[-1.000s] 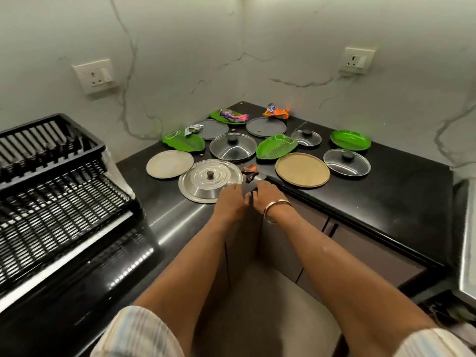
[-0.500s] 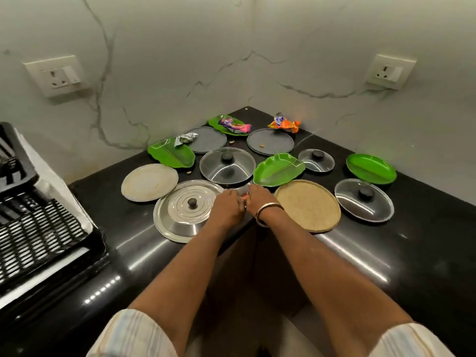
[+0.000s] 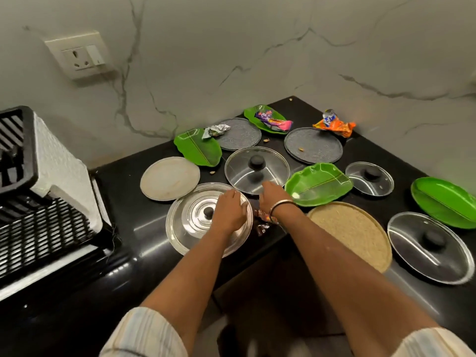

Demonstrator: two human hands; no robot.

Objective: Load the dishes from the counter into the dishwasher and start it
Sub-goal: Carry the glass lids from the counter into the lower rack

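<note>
Dishes lie spread over a black corner counter (image 3: pixel 144 243). My left hand (image 3: pixel 229 212) rests flat on the right side of a steel lid (image 3: pixel 188 222) with a dark knob. My right hand (image 3: pixel 273 195), a bangle on its wrist, sits at the front rim of a glass lid (image 3: pixel 247 171); its fingers are hidden from me. Around them lie a beige plate (image 3: pixel 170 177), a tan round plate (image 3: pixel 353 233), green leaf plates (image 3: pixel 319 184) (image 3: pixel 198 149) (image 3: pixel 443 199), two grey plates (image 3: pixel 314 145) (image 3: pixel 239 134) and two more glass lids (image 3: pixel 369 179) (image 3: pixel 430 247).
A black wire dish rack (image 3: pixel 38 228) with white foam stands at the left. Crumpled wrappers lie under my right wrist (image 3: pixel 262 228), on the far green plate (image 3: pixel 273 122) and at the back (image 3: pixel 334 124). A wall socket (image 3: pixel 79 55) is on the left wall.
My hands have left the counter's front edge and parted: the left went onto the steel lid, the right forward to the glass lid. My view has moved closer.
</note>
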